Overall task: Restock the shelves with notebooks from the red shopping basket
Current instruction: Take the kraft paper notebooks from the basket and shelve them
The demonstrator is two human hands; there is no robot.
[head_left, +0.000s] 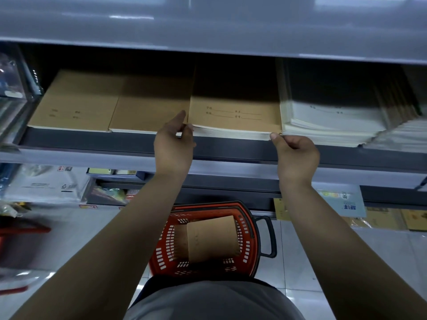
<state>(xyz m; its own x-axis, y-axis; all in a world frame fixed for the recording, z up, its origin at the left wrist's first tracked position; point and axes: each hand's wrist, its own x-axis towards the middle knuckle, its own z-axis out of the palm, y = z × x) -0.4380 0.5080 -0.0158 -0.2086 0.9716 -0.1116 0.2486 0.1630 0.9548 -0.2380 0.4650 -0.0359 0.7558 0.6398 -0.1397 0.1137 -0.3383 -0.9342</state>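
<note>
On the middle shelf (138, 144), three stacks of kraft-covered notebooks sat side by side, and the left hand (174, 144) and right hand (295, 153) pinched the front corners of the rightmost kraft stack (235, 118), apparently squaring it. Below, the red shopping basket (249, 239) on the floor held more kraft notebooks (211, 239), so restocking looked partly done. Both arms reached up and forward, wrists raised, hands set well apart.

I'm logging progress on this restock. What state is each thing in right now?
Left hand: pinching the middle stack's left front corner.
Right hand: pinching its right front corner.
Middle stack: flat on the shelf, front edge at the lip.
Left stacks: flat, side by side.
White stack: fanned, untidy.
Basket: on the floor, brown notebooks still inside.
</note>
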